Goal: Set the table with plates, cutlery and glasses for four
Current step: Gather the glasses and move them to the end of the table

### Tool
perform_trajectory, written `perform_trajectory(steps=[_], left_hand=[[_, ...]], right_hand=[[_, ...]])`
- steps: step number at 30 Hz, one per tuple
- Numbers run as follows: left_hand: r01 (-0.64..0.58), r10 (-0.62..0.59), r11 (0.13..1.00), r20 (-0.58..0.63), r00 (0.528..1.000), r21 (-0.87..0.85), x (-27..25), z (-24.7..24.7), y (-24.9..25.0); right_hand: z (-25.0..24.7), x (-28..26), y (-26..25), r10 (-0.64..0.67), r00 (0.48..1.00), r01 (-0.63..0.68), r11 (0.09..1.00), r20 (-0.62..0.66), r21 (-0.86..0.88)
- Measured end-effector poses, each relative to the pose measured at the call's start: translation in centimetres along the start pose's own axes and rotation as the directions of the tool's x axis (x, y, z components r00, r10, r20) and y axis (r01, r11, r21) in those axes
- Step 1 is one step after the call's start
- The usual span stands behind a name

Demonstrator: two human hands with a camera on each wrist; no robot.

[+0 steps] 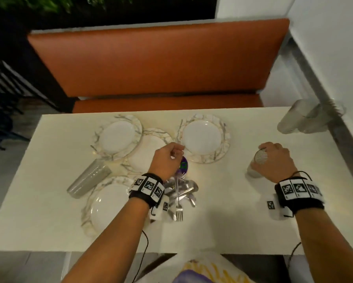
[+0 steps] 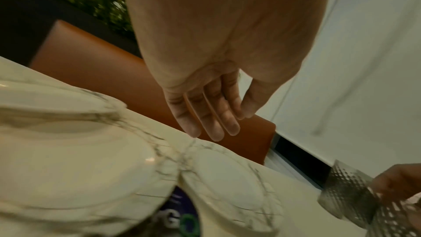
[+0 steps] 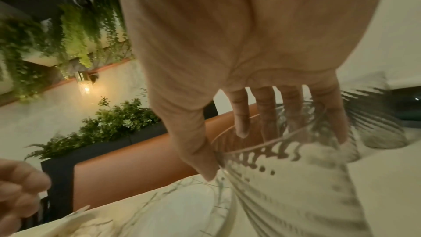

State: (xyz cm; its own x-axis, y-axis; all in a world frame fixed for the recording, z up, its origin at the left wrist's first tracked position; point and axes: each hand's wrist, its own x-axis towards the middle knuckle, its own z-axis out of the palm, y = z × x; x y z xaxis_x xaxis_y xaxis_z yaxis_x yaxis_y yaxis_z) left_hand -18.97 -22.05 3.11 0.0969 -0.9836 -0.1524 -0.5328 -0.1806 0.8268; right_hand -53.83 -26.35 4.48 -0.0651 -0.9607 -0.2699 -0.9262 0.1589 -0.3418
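Note:
Four marble-rimmed plates lie on the white table (image 1: 232,221): one far left (image 1: 118,137), one overlapped beside it (image 1: 149,152), one far right (image 1: 204,137), one near left (image 1: 106,207). A heap of cutlery (image 1: 183,193) with a fork (image 1: 179,214) sits at the centre. My left hand (image 1: 171,158) hovers between the far plates. In the left wrist view its fingers (image 2: 205,123) are straight with the thumb against the forefinger, and nothing shows in them. My right hand (image 1: 273,160) grips a patterned glass (image 1: 258,162) by its rim, thumb (image 3: 200,159) outside the glass (image 3: 284,177).
A stack of glasses (image 1: 90,178) lies on its side at the left, touching the plates. Another stack (image 1: 302,119) lies at the far right corner. A purple and green object (image 1: 184,166) lies below my left hand. An orange bench (image 1: 161,64) runs along the far side.

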Motion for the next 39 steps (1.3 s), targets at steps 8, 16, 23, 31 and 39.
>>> perform_trajectory(steps=[8, 16, 23, 31, 39], left_hand=[[0.089, -0.027, 0.977, -0.302, 0.953, 0.195, -3.7, -14.7, -10.4], [0.392, -0.411, 0.699, -0.113, 0.905, 0.597, -4.0, -21.4, -18.4], [0.340, -0.302, 0.734, -0.166, 0.939, 0.588, -4.9, -21.4, -18.9], [0.153, -0.145, 0.843, -0.056, 0.988, 0.516, -1.3, -19.2, -5.5], [-0.106, 0.037, 0.958, 0.250, 0.967, 0.266, 5.6, -1.7, 7.3]], right_hand=[[3.9, -3.6, -16.0, -0.338, 0.941, 0.336, 0.926, -0.022, 0.171], [6.9, -5.1, -26.0, -0.496, 0.868, 0.469, 0.835, 0.026, 0.289], [6.8, -5.0, -25.5, -0.481, 0.877, 0.458, 0.838, 0.005, 0.296], [4.4, -3.4, -19.1, -0.368, 0.929, 0.356, 0.861, -0.039, 0.362], [0.4, -0.9, -6.9, -0.138, 0.989, 0.148, 0.916, -0.053, 0.372]])
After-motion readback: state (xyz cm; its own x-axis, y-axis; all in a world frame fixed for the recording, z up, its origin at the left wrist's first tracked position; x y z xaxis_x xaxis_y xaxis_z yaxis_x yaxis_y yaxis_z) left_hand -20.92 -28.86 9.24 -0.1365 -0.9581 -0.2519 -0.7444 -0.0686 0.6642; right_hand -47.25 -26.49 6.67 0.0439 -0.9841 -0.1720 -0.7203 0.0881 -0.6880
